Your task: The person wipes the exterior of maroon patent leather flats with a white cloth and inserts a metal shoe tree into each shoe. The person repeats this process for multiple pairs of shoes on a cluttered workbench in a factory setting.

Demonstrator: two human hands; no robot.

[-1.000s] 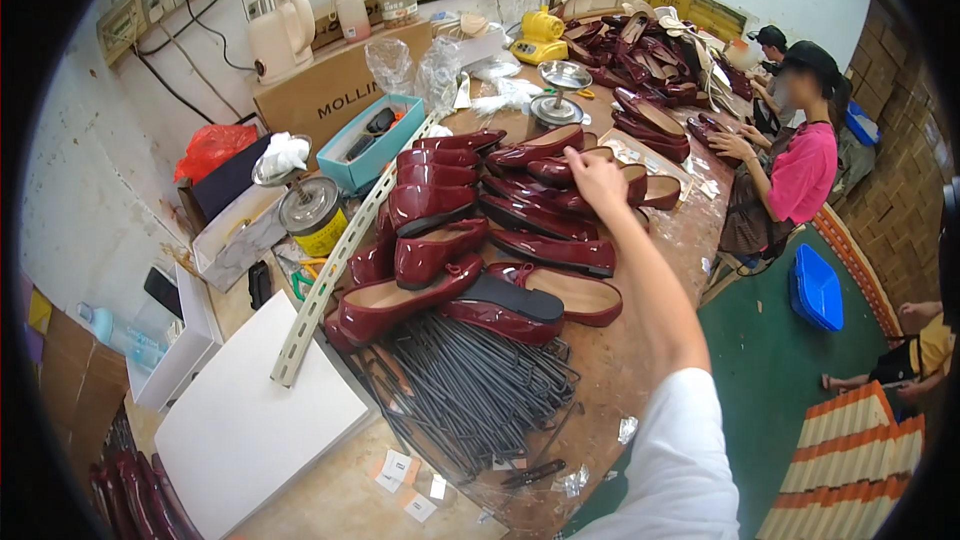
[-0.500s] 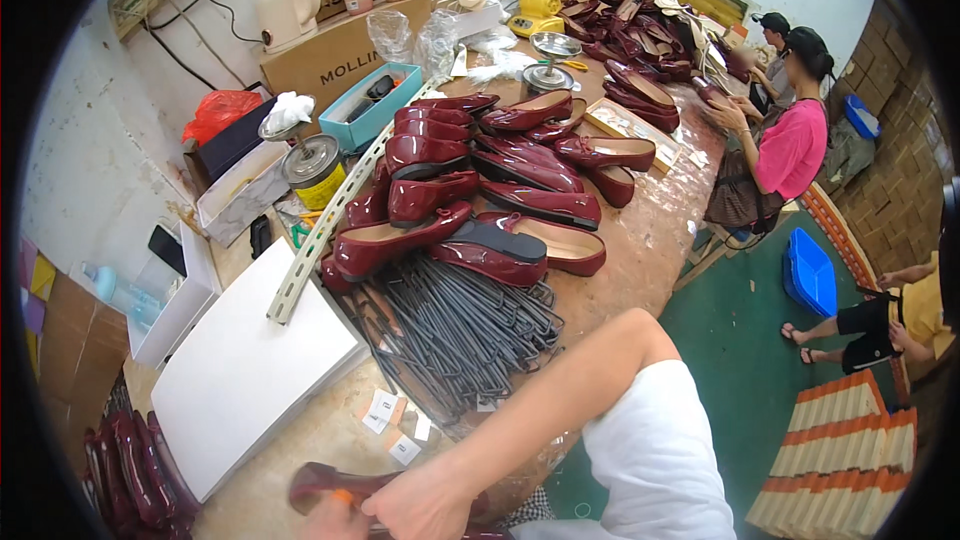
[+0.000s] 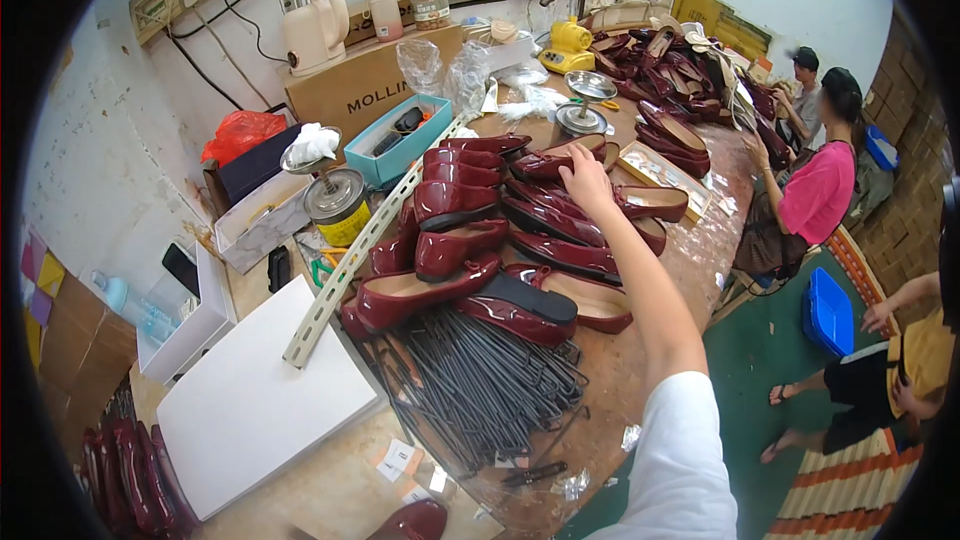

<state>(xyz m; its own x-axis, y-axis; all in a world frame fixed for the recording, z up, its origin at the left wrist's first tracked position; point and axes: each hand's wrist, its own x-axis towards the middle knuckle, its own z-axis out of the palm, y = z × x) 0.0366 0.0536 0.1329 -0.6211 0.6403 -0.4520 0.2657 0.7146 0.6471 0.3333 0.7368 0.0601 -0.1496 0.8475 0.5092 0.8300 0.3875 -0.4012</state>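
My right hand (image 3: 588,178) reaches across the workbench to the back of a pile of glossy burgundy flats. Its thumb and fingers are apart, at the edge of one flat shoe (image 3: 547,162); no firm grip on it shows. Below my forearm lie more of the flats, among them a tan-lined one (image 3: 600,306) and one with its black sole (image 3: 528,302) turned up. A bundle of thin black rods with bent ends (image 3: 480,380) lies in front of the pile. At the lower edge a single burgundy shoe (image 3: 415,520) is partly cut off. My left hand is not visible.
A white board (image 3: 265,395) and a slotted metal strip (image 3: 350,265) lie left of the pile. Behind are a blue box (image 3: 398,140), a yellow-labelled can (image 3: 338,205) and a yellow device (image 3: 568,48). A person in pink (image 3: 815,190) sits at the right side.
My right hand has left the shoe at the lower edge and stretched forward to the pile. My left hand has dropped out of view, and the view has shifted.
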